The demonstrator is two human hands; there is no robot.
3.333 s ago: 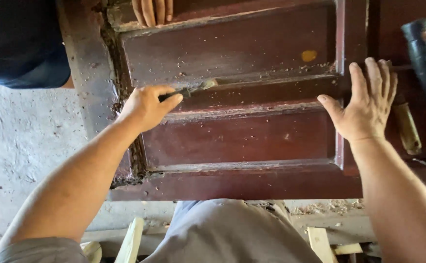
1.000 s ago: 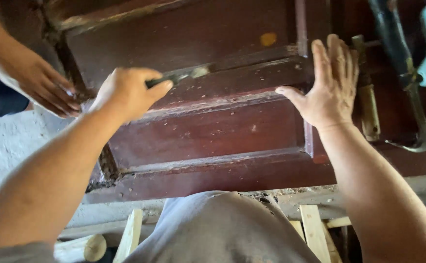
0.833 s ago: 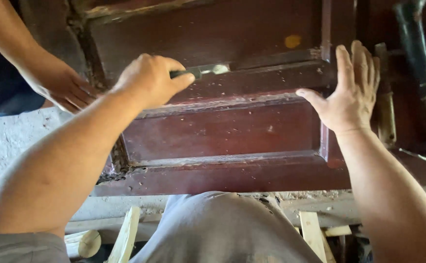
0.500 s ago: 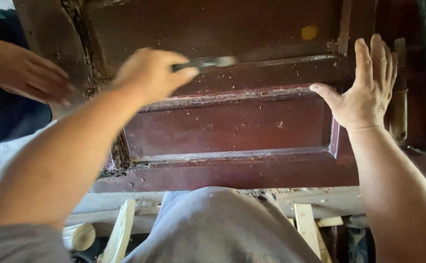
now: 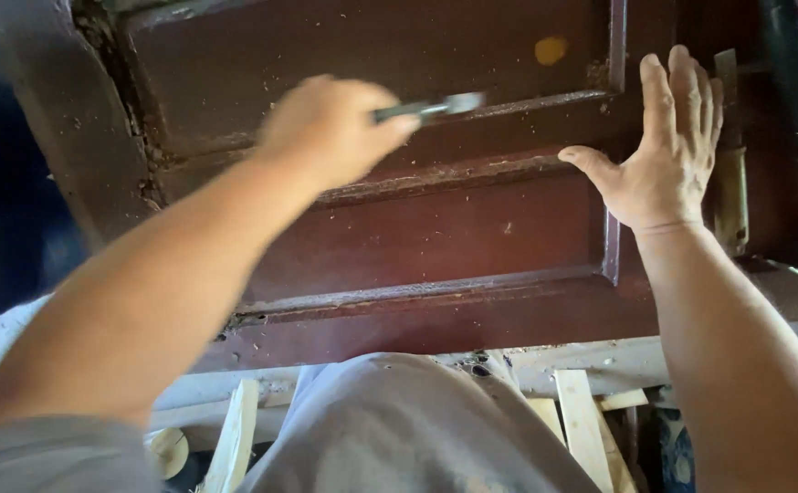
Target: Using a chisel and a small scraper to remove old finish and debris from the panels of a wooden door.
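Observation:
A dark red panelled wooden door (image 5: 435, 228) lies flat in front of me, its paint worn and crumbling along the left stile. My left hand (image 5: 326, 128), blurred by motion, is closed around a metal chisel (image 5: 431, 107) whose blade rests on the rail between the two panels. My right hand (image 5: 668, 146) lies flat with fingers spread on the door's right stile, holding nothing.
A wooden-handled tool (image 5: 732, 196) and a dark curved metal bar (image 5: 796, 110) lie on the door's right edge. Pale wood offcuts (image 5: 582, 420) lie on the floor under the door. A yellow spot (image 5: 551, 49) marks the upper panel.
The other person's hand at the left has left the view. My left hand with the chisel has slid rightward along the rail. My right hand stays flat on the stile.

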